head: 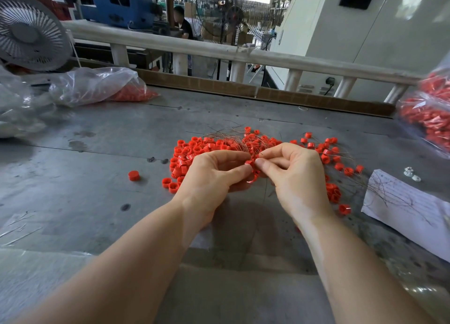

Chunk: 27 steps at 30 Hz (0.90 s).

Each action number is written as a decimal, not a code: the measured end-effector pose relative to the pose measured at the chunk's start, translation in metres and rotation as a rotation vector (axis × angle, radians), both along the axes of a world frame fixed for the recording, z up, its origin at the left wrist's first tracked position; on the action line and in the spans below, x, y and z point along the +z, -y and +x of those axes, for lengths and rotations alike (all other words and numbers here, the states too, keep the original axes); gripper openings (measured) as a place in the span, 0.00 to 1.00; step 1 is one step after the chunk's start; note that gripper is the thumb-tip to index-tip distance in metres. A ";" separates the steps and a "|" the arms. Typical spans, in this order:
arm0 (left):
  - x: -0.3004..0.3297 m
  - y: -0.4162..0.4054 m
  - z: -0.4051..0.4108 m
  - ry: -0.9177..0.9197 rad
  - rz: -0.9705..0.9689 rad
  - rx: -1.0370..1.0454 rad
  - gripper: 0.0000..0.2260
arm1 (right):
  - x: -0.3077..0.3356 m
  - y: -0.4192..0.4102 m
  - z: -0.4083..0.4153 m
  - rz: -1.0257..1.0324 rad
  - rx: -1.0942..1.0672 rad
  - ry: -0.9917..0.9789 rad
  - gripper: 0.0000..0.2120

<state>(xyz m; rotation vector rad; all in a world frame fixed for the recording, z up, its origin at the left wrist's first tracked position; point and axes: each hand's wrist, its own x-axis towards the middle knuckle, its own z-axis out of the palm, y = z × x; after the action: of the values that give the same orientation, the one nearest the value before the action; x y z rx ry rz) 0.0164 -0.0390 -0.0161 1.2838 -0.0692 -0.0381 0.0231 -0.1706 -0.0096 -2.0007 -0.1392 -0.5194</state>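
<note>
Red cap (249, 163) is pinched between 2 hands just above the table (97, 158), near its middle. The left hand (214, 177) grips it from the left, and the right hand (295, 175) pinches it from the right. A pile of caps (192, 150) and thin wires (229, 135) lie just beyond.

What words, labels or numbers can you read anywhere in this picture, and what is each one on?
No text here can be read.
Sheet of paper at the right of the table: faint printed lines, too small and blurred to read.
Red caps and plastic bags: no label or marking shows.
</note>
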 end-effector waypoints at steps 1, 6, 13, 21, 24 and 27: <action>0.000 0.000 0.000 0.003 0.006 -0.004 0.08 | 0.001 0.000 0.000 -0.014 -0.001 0.007 0.09; -0.001 0.000 -0.001 0.001 0.040 -0.021 0.09 | 0.002 0.001 -0.001 -0.071 0.007 0.054 0.12; -0.001 0.001 -0.002 0.040 0.133 -0.010 0.10 | 0.001 0.001 0.000 -0.105 0.023 0.050 0.09; -0.003 0.001 -0.004 0.196 0.490 0.036 0.10 | 0.001 0.001 0.000 -0.126 0.013 0.059 0.07; -0.005 0.002 -0.005 0.309 0.771 0.011 0.10 | 0.001 0.001 0.000 -0.129 0.019 0.037 0.08; -0.007 0.003 -0.006 0.352 0.926 -0.030 0.09 | 0.001 0.002 0.000 -0.132 0.024 0.022 0.06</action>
<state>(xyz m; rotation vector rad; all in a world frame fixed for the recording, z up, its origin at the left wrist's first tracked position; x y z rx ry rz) 0.0102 -0.0416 -0.0226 2.2051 -0.4093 0.1482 0.0233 -0.1724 -0.0084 -2.1199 -0.2149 -0.5285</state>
